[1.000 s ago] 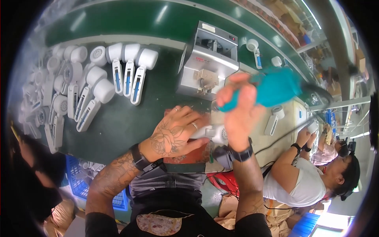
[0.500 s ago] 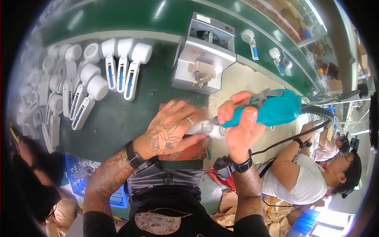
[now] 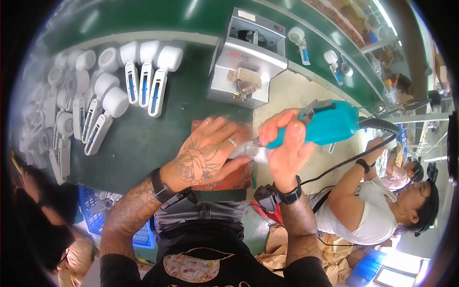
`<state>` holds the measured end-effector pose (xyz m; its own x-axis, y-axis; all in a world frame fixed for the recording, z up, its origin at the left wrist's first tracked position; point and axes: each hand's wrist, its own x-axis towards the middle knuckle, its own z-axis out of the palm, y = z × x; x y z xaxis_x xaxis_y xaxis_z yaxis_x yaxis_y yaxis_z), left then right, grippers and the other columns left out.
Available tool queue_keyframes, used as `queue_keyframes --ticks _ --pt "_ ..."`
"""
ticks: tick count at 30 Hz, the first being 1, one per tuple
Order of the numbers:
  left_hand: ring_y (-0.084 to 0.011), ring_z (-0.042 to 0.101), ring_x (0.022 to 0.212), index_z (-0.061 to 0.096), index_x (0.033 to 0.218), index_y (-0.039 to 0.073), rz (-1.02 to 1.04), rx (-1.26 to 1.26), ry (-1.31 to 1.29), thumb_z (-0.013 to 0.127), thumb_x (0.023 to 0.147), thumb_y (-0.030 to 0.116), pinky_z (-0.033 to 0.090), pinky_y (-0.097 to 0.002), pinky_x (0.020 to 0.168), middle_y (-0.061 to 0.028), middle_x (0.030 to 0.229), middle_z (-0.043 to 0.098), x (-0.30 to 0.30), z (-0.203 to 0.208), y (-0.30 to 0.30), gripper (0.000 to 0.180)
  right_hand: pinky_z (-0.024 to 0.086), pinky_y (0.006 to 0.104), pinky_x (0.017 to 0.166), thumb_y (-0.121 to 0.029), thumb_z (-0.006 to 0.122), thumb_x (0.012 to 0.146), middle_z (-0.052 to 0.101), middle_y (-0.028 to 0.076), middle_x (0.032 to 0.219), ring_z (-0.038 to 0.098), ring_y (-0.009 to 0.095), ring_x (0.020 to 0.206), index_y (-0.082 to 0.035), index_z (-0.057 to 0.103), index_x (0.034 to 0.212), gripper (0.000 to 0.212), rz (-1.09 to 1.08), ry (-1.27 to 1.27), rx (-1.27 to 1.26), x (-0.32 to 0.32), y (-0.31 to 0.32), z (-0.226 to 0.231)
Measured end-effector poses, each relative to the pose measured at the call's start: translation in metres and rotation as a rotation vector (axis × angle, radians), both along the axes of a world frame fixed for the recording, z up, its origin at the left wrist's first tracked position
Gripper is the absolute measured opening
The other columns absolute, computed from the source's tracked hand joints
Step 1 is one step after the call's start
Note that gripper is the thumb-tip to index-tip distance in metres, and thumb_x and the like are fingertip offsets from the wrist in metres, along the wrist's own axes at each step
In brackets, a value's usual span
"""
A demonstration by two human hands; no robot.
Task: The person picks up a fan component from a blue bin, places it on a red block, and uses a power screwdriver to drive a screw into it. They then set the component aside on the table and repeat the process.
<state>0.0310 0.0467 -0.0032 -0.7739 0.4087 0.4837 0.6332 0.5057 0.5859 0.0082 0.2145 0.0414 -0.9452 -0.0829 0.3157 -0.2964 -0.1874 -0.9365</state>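
Note:
My right hand (image 3: 287, 143) is wrapped round a teal electric screwdriver (image 3: 330, 123), which lies nearly level with its tip pointing left. That tip reaches a small white unit (image 3: 259, 154) above the red-brown pad (image 3: 203, 182). From the other side my left hand (image 3: 210, 150) grips the same unit, its thumb and fingers closed about it. Most of the unit is hidden by my two hands. To the left stand several similar white hand-held units (image 3: 167, 60) with drum-shaped heads and slim handles showing blue strips inside.
A grey metal machine (image 3: 239, 64) stands beyond my hands on the green bench (image 3: 186, 103). More white units (image 3: 304, 45) lie at the far right. A black cable (image 3: 334, 167) runs past my right wrist. A blue crate (image 3: 91, 210) is below left; a co-worker (image 3: 377, 205) sits right.
My right hand and the screwdriver have shifted slightly left, toward my left hand. The whole view has moved a little. Both hands keep their grips.

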Motion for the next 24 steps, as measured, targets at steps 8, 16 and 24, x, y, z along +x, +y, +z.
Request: queue_keyframes --ticks 8,16,24 --pt "-0.0270 0.056 0.091 0.066 0.110 0.009 -0.013 0.035 0.006 0.072 0.077 0.025 0.046 -0.0423 0.078 -0.0073 0.100 0.063 0.001 -0.001 -0.006 0.038 0.044 0.0300 0.055 -0.041 0.055 0.100 0.053 0.007 0.067 0.054 0.017 0.059 0.002 0.053 0.099 0.042 -0.179 0.157 0.007 -0.040 -0.040 0.039" --pt "-0.0294 0.056 0.097 0.062 0.117 0.007 -0.057 0.037 -0.015 0.069 0.078 0.023 0.045 -0.0442 0.085 -0.0092 0.106 0.063 0.003 -0.001 -0.008 0.042 0.044 0.0291 0.053 -0.031 0.053 0.102 0.054 0.005 0.066 0.054 0.016 0.057 0.001 0.054 0.096 0.032 -0.150 0.225 0.100 -0.074 -0.051 0.013" --pt "-0.0268 0.056 0.093 0.067 0.113 0.010 -0.013 0.018 -0.034 0.069 0.078 0.019 0.045 -0.0410 0.081 -0.0057 0.101 0.064 0.001 -0.003 -0.009 0.036 0.043 0.0306 0.055 -0.041 0.056 0.099 0.050 0.005 0.064 0.051 0.018 0.055 -0.001 0.053 0.101 0.040 -0.138 -0.006 -0.101 -0.018 -0.030 0.027"
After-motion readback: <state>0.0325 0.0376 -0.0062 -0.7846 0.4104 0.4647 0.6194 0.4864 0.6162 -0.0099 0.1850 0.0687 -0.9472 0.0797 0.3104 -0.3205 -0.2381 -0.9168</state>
